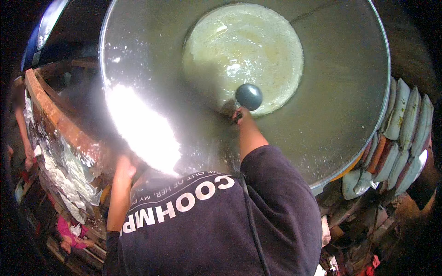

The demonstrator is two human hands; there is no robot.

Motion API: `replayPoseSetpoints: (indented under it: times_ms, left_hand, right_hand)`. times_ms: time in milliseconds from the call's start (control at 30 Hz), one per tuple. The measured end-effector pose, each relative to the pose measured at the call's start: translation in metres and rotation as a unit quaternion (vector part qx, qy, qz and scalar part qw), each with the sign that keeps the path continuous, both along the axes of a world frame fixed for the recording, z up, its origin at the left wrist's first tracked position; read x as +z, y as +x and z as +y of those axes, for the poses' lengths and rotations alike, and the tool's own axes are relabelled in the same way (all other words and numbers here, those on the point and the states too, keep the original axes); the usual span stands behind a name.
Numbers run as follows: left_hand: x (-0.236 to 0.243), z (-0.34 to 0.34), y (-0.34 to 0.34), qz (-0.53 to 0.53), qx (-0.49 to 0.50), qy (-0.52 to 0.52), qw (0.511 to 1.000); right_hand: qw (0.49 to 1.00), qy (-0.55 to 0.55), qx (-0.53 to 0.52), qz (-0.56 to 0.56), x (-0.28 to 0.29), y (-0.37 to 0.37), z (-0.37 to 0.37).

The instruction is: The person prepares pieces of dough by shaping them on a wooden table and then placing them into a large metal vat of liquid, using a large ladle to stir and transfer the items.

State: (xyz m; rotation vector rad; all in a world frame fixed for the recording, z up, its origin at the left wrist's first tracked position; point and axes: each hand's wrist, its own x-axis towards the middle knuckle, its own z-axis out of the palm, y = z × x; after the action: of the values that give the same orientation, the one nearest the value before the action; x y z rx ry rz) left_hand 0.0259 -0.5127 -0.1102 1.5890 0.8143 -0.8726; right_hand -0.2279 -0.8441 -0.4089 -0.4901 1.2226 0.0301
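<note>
A very large round metal vessel (340, 115) takes up most of the view in front of me. A pale yellowish-white, wet-looking mass (239, 46) covers its round bottom, shining in places. My right hand (241, 115) reaches deep inside and is closed round the dark handle of a ladle. The ladle's rounded grey bowl (249, 96) is over the near edge of the pale mass; whether it touches is unclear. Down by the vessel's near left rim is my left hand (127, 166); glare and blur hide its fingers.
Left of the vessel stands a tub with a curved wooden rim (57, 110) and whitish crust outside. Filled sacks (405, 124) are stacked at the right. A person in pink (71, 233) is at the lower left, and another person's arm (24, 129) shows at the far left.
</note>
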Motion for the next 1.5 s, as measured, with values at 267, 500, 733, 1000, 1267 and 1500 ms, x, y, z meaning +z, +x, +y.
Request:
replayPoseSetpoints:
  times_ms: [267, 500, 733, 1000, 1267, 1500]
  left_hand:
    - [0.021, -0.024, -0.017, 0.069, 0.02, -0.003, 0.997]
    - [0.046, -0.018, -0.019, -0.146, 0.074, -0.066, 0.984]
    - [0.034, 0.035, -0.025, -0.188, -0.123, 0.121, 0.967]
    - [0.11, -0.08, 0.004, -0.269, -0.143, -0.353, 0.885]
    - [0.213, -0.012, 0.103, -0.31, -0.19, -0.521, 0.772]
    - [0.195, 0.176, 0.229, -0.344, -0.186, -0.388, 0.835]
  right_hand:
    - [0.978, 0.025, -0.158, 0.137, -0.06, 0.035, -0.107]
    - [0.993, 0.028, -0.108, 0.026, 0.025, 0.064, -0.135]
    - [0.991, -0.039, -0.082, -0.097, 0.125, 0.054, -0.127]
    - [0.984, -0.164, 0.029, -0.054, 0.3, 0.08, -0.136]
    - [0.951, -0.266, 0.151, -0.055, 0.479, 0.107, -0.018]
    - [0.92, -0.074, 0.275, -0.268, 0.6, 0.193, 0.104]
